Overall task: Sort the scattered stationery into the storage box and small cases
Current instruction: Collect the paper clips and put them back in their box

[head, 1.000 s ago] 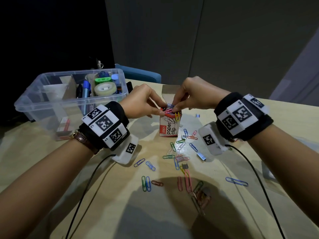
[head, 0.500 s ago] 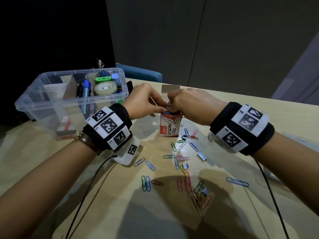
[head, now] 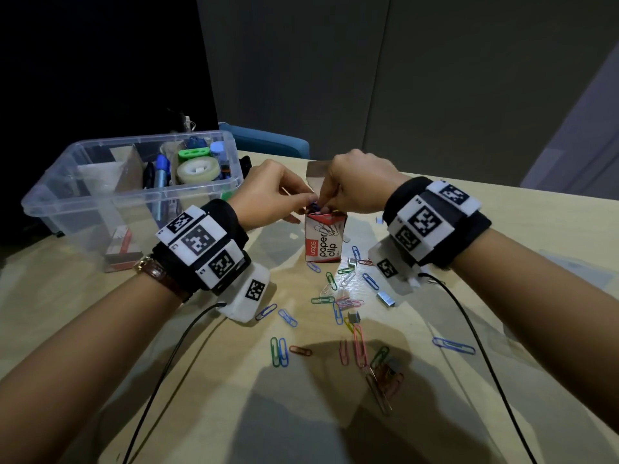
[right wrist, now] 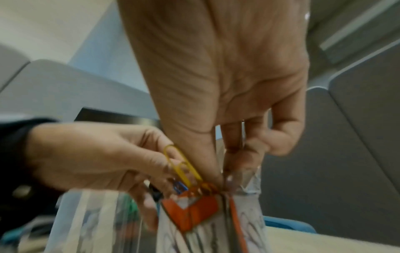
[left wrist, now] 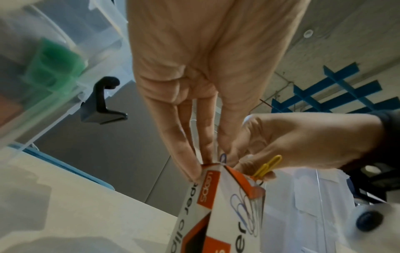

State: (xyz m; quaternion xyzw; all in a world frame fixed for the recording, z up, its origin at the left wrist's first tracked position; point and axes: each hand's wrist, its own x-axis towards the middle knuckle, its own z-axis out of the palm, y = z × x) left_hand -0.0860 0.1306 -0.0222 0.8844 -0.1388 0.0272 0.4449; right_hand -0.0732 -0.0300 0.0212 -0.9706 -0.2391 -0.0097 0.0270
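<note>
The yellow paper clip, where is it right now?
The yellow paper clip sticks out at the open top of the paper clip box, under the right hand fingertips, with the left hand alongside.

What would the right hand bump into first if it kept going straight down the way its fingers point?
Most likely the open top of the paper clip box: the right hand points its fingers down at it, already about touching the rim.
</note>
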